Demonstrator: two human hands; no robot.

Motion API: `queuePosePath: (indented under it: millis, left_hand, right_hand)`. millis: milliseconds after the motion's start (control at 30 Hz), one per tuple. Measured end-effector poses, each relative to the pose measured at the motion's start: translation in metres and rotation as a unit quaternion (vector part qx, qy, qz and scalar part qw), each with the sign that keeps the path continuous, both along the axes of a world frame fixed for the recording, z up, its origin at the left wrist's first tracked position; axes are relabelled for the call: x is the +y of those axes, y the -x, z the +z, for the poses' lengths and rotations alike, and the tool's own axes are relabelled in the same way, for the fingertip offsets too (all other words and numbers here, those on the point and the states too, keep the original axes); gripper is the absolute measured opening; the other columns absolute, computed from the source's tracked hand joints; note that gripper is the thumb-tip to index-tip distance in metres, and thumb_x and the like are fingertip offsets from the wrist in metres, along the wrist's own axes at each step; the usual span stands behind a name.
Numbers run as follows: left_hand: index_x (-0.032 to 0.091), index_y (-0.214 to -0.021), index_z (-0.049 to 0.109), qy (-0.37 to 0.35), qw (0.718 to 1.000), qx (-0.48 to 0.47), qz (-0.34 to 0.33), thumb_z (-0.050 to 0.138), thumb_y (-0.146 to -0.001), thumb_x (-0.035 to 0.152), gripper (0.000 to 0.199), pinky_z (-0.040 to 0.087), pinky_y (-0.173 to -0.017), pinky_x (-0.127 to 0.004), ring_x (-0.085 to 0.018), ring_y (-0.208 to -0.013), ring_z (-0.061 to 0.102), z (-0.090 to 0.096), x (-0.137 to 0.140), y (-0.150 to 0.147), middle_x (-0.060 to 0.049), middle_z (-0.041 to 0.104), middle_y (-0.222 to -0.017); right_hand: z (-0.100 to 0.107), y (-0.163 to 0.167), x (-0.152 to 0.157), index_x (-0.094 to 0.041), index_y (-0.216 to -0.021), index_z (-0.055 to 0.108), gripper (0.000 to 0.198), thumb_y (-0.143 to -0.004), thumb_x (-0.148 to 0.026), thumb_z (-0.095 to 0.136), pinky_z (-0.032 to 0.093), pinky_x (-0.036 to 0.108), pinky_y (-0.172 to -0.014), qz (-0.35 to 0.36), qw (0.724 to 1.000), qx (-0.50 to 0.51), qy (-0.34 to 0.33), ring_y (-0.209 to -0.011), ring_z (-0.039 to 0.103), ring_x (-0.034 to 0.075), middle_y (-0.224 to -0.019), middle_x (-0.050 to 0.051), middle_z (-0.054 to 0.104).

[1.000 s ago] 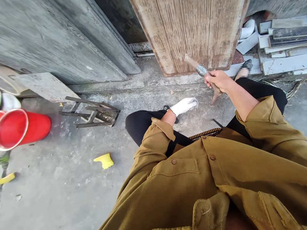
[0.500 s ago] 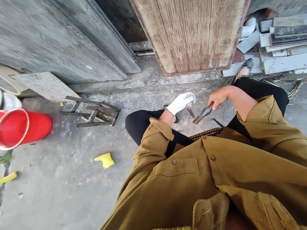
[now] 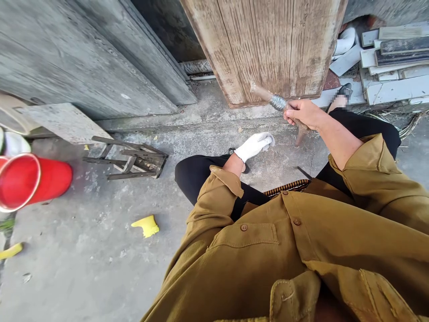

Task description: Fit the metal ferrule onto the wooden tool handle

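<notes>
My right hand (image 3: 300, 113), bare, is wrapped round a brown wooden winder (image 3: 263, 93), a stick with silvery wire (image 3: 278, 102) wound about its middle. One end of the winder points up and left, over the foot of the wooden door; another part sticks out below my hand, slightly blurred. My left hand (image 3: 254, 146), in a white knit glove, is closed low and to the left, apart from the winder. A thin strand of wire leads from its fingertips, though against the concrete it barely shows.
A worn wooden door panel (image 3: 264, 49) stands ahead. On the left are a small wooden stool (image 3: 129, 158) lying over, a red bucket (image 3: 50, 176) and a yellow scrap (image 3: 146, 226). White boards (image 3: 397, 89) are piled at right.
My right hand has swung the winder upward and turned it, from pointing down-left beside the glove to pointing up-left. My left hand has hardly moved.
</notes>
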State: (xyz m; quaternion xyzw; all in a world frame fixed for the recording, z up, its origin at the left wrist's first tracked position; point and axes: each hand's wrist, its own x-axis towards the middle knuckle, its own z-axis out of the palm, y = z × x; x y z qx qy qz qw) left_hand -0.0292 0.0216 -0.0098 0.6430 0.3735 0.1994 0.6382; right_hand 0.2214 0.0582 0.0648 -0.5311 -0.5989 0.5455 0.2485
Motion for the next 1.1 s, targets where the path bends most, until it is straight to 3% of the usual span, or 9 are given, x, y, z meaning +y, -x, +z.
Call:
queuePosePath:
  millis: [100,233,367,500,600,700,800,967,1100]
  left_hand:
    - [0.016,-0.085,0.068,0.002,1.0,0.017,-0.019,0.069,-0.098,0.042,0.029,0.039,-0.055,-0.023,-0.01,-0.056,0.048,0.003,-0.002,-0.002,0.001,0.056,-0.065]
    - [0.016,-0.08,0.07,0.026,0.998,0.02,-0.055,0.07,-0.092,0.037,0.024,0.041,-0.057,-0.023,-0.01,-0.057,0.05,0.006,-0.004,-0.001,-0.001,0.063,-0.07]
    - [0.016,-0.076,0.07,0.078,0.993,0.018,-0.091,0.071,-0.088,0.039,0.026,0.04,-0.056,-0.024,-0.01,-0.055,0.051,0.004,-0.005,-0.001,-0.003,0.064,-0.069]
    - [0.015,-0.075,0.07,0.108,0.991,0.001,-0.075,0.079,-0.084,0.041,0.029,0.043,-0.06,-0.025,-0.013,-0.06,0.057,0.0,-0.003,-0.002,-0.004,0.066,-0.07]
    - [0.015,-0.08,0.07,0.105,0.994,-0.026,0.01,0.088,-0.083,0.047,0.037,0.048,-0.065,-0.028,-0.015,-0.063,0.061,-0.001,-0.001,-0.002,-0.003,0.066,-0.07]
    - [0.017,-0.085,0.066,0.106,0.984,-0.113,0.084,0.086,-0.084,0.063,0.049,0.057,-0.076,-0.035,-0.018,-0.063,0.063,-0.002,-0.003,-0.002,-0.002,0.063,-0.065]
    - [0.02,-0.096,0.063,0.108,0.968,-0.18,0.138,0.084,-0.083,0.067,0.054,0.06,-0.077,-0.037,-0.016,-0.059,0.058,-0.001,-0.007,-0.002,0.002,0.059,-0.062]
    - [0.021,-0.122,0.06,0.11,0.952,-0.198,0.206,0.088,-0.074,0.033,0.058,0.054,-0.063,-0.031,-0.011,-0.057,0.059,0.003,-0.012,-0.007,0.0,0.07,-0.094]
    - [0.019,-0.111,0.062,0.083,0.942,-0.155,0.286,0.071,-0.067,0.011,0.046,0.049,-0.058,-0.027,-0.007,-0.056,0.054,0.003,-0.015,-0.01,-0.001,0.069,-0.097]
  right_hand:
    - [-0.012,0.004,0.005,-0.017,-0.09,0.064,0.016,-0.098,-0.027,0.074,0.049,0.032,-0.077,-0.002,0.975,-0.217,-0.044,-0.082,0.065,0.021,-0.084,0.007,0.067]
    - [-0.018,0.008,0.002,-0.016,-0.094,0.075,0.009,-0.095,-0.023,0.08,0.047,0.037,-0.088,0.19,0.888,-0.418,-0.019,-0.105,0.07,0.032,-0.095,0.012,0.072]
    - [-0.018,0.006,-0.003,-0.017,-0.089,0.081,0.005,-0.088,-0.018,0.086,0.045,0.034,-0.081,0.375,0.841,-0.365,0.138,-0.085,0.07,0.025,-0.077,0.006,0.069]
    - [-0.012,-0.004,-0.001,-0.016,-0.094,0.082,0.012,-0.085,-0.021,0.088,0.046,0.029,-0.077,0.439,0.845,-0.215,0.217,-0.071,0.062,0.016,-0.074,0.0,0.067]
    - [-0.004,-0.01,0.001,-0.016,-0.094,0.078,0.018,-0.088,-0.03,0.087,0.049,0.027,-0.077,0.405,0.889,-0.105,0.185,-0.073,0.06,0.014,-0.08,0.001,0.068]
    - [-0.004,-0.011,0.001,-0.015,-0.09,0.072,0.028,-0.091,-0.039,0.087,0.05,0.026,-0.073,0.293,0.944,0.03,0.152,-0.07,0.057,0.012,-0.084,0.003,0.068]
    - [-0.012,-0.006,-0.001,-0.015,-0.081,0.065,0.035,-0.093,-0.04,0.087,0.047,0.024,-0.063,0.198,0.958,0.137,0.155,-0.064,0.053,0.011,-0.078,0.003,0.064]
    - [-0.022,0.01,-0.009,-0.013,-0.089,0.064,0.026,-0.097,-0.03,0.083,0.043,0.022,-0.055,0.071,0.958,0.19,0.204,-0.061,0.051,0.01,-0.074,0.002,0.06]
    - [-0.024,0.017,-0.015,-0.015,-0.087,0.061,0.026,-0.102,-0.029,0.076,0.047,0.022,-0.06,0.022,0.971,0.128,0.202,-0.065,0.052,0.012,-0.073,0.002,0.057]
